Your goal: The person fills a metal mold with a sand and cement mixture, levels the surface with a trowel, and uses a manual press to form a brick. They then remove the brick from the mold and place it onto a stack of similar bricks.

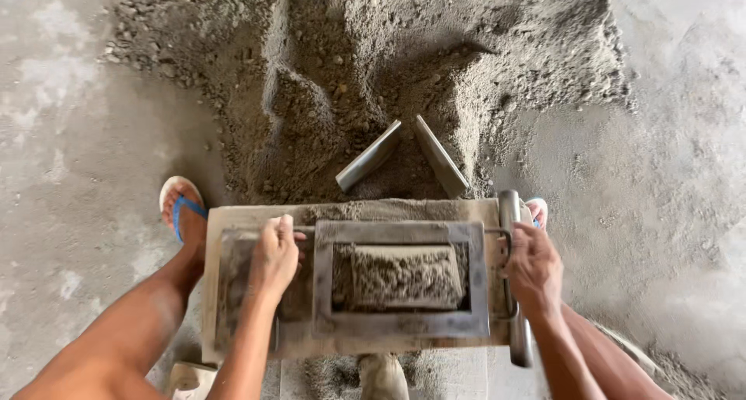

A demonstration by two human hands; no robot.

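Head view: steel mould (pixel 400 280) sits on a wooden board (pixel 350 213), straight below the sand pile (pixel 365 74). Mould is a grey rectangular frame, its cavity holding a rough, damp block (pixel 400 276) of grey mix, top uneven. Left hand (pixel 273 256) is closed over the handle on the mould's left side. Right hand (pixel 535 268) is closed around the vertical bar (pixel 513 276) on the mould's right. Two flat metal plates (pixel 404 155) stick out of the pile just above the mould, forming a V. Sandalled foot (pixel 180 210) stands left of the mould, touching the board's corner. Bare concrete floor (pixel 684 213) is open right and left of the mould; pile crowds its far edge.
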